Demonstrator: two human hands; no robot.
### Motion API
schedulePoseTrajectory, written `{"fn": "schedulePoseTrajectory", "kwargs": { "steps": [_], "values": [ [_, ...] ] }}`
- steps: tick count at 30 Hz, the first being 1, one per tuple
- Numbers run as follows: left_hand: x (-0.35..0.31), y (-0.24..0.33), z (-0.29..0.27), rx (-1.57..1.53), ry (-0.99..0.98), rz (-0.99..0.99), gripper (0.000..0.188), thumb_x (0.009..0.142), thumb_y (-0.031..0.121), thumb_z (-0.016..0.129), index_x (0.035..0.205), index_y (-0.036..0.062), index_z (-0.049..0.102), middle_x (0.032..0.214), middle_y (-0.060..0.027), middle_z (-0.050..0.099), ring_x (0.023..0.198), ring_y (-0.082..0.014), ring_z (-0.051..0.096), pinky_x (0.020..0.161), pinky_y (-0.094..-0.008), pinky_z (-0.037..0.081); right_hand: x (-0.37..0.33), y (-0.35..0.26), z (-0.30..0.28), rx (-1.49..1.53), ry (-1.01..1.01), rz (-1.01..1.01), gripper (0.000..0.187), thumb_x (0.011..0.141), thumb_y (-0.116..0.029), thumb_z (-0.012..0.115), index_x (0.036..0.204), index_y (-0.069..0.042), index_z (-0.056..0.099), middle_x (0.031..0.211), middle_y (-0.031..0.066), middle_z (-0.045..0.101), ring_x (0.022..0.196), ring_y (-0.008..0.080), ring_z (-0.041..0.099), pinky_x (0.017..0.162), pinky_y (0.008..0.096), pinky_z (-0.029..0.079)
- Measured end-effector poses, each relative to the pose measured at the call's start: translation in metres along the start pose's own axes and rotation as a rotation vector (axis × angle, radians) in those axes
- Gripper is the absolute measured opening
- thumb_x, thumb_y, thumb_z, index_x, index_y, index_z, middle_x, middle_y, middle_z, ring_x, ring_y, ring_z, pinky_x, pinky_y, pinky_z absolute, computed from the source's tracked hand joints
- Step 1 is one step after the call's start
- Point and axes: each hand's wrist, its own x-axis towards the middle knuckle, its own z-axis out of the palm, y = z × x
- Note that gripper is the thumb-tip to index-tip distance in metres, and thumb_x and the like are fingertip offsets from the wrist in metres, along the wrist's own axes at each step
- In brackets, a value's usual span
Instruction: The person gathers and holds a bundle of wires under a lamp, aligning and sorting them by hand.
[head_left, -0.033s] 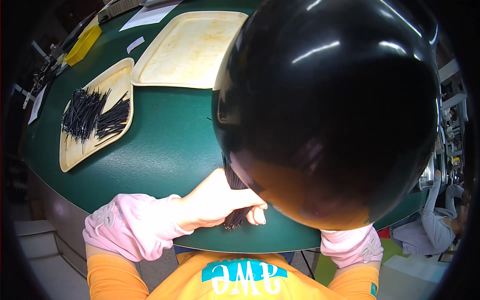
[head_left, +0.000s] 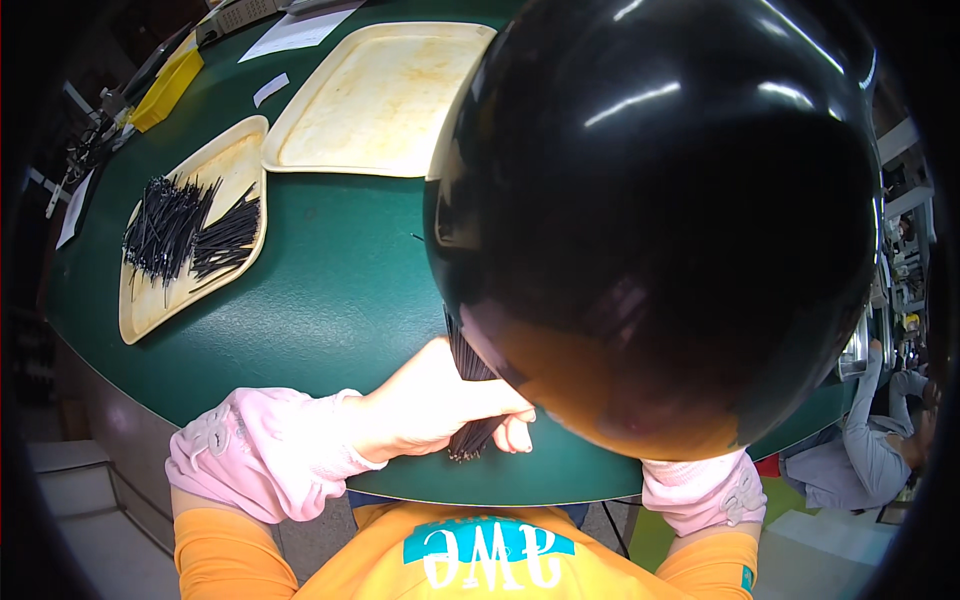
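Note:
My left hand (head_left: 440, 402) is closed around a bundle of thin black wires (head_left: 468, 360) near the front of the green table. The wires stand out above and below my fist, and their lower ends (head_left: 466, 447) show just under my fingers. A large glossy black dome (head_left: 650, 220) covers the right half of the view and hides part of the bundle. Only the pink cuff (head_left: 700, 490) of my right arm shows below the dome; my right hand is hidden behind it.
At the left, a cream tray (head_left: 135, 320) holds two heaps of black wires (head_left: 165, 225). Behind it lies a larger cream tray (head_left: 370, 95). A yellow bin (head_left: 168, 88) and white papers (head_left: 300, 32) are at the far left. Another person (head_left: 860, 450) sits at the right.

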Motion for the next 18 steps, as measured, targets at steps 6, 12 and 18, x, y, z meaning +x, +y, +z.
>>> {"fn": "schedulePoseTrajectory", "kwargs": {
  "steps": [6, 12, 18],
  "values": [
    [0.0011, -0.0012, -0.0004, -0.037, -0.029, -0.053, 0.007, 0.074, 0.002, 0.055, 0.076, -0.0052, 0.055, 0.062, -0.013, 0.057, 0.055, -0.0167, 0.058, 0.051, -0.0245, 0.048, -0.0001, -0.0012, -0.0005, -0.001, -0.001, 0.001, 0.01, 0.082, -0.006, 0.049, 0.085, 0.001, 0.056, 0.072, 0.006, 0.054, 0.064, 0.0123, 0.05, 0.056, 0.0231, 0.04],
    [-0.0008, -0.0016, -0.0023, -0.202, -0.018, -0.094, 0.007, 0.075, 0.002, 0.055, 0.076, -0.005, 0.054, 0.062, -0.0122, 0.057, 0.054, -0.0171, 0.057, 0.051, -0.0253, 0.048, 0.0003, 0.0001, 0.0005, 0.014, -0.011, 0.009, 0.01, 0.082, -0.006, 0.049, 0.085, 0.001, 0.056, 0.072, 0.0058, 0.054, 0.064, 0.0122, 0.05, 0.056, 0.023, 0.04],
    [-0.0008, 0.0001, 0.0003, -0.028, 0.003, -0.012, 0.007, 0.075, 0.002, 0.054, 0.076, -0.0051, 0.054, 0.061, -0.0124, 0.057, 0.054, -0.0171, 0.057, 0.053, -0.0258, 0.048, -0.0018, 0.0004, -0.0017, 0.015, -0.017, 0.036, 0.01, 0.082, -0.006, 0.049, 0.085, 0.001, 0.056, 0.072, 0.0055, 0.054, 0.065, 0.012, 0.049, 0.056, 0.0229, 0.04]
  ]
}}
